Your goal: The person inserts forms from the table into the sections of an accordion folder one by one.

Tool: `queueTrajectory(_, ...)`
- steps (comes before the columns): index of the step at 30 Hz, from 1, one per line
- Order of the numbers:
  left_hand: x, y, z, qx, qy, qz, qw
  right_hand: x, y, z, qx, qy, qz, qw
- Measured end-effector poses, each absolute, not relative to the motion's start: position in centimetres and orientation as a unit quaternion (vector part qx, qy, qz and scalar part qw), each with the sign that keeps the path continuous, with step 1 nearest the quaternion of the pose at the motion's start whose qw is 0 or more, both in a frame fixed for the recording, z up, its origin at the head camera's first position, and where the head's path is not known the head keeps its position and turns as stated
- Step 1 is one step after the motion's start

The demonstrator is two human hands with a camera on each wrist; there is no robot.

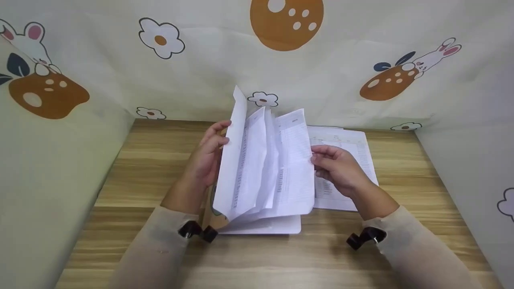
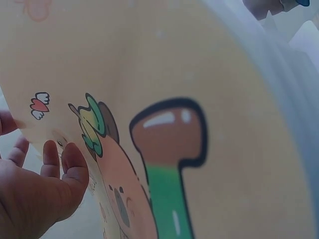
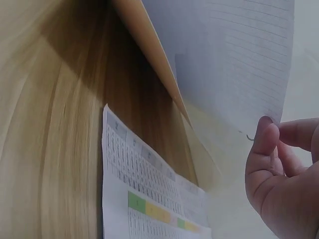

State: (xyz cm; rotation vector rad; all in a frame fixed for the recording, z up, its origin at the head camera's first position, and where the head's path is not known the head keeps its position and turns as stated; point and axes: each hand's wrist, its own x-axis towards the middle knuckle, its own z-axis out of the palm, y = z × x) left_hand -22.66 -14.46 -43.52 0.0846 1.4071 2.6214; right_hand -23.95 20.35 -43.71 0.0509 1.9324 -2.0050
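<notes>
A notebook (image 1: 297, 176) with lined white pages stands fanned open in the middle of the table in the head view. Its tan cover (image 2: 239, 149) carries cartoon drawings and fills most of the left wrist view. My left hand (image 1: 205, 156) holds the raised left side, fingertips at the cover's outer edge. Between finger and thumb, my right hand (image 1: 339, 166) pinches the right edge of a page; the right wrist view shows this pinch at the page corner. Folded papers (image 1: 261, 160) stand up between the two sides.
Printed table sheets (image 1: 363, 144) lie on the wooden table (image 1: 401, 168) to the right, partly under my right hand. A cloth wall (image 1: 209, 72) with rabbits, flowers and orange shapes rises behind the table. Dark camera mounts (image 1: 198, 231) sit on both wrists.
</notes>
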Motion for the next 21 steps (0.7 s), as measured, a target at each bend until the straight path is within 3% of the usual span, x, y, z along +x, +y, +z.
queueTrajectory(21, -22.6, -14.4, -43.5, 0.026, 0.469, 0.879, 0.08, -24.7, 16.5, -44.3, 0.007, 0.701, -0.69, 0.182)
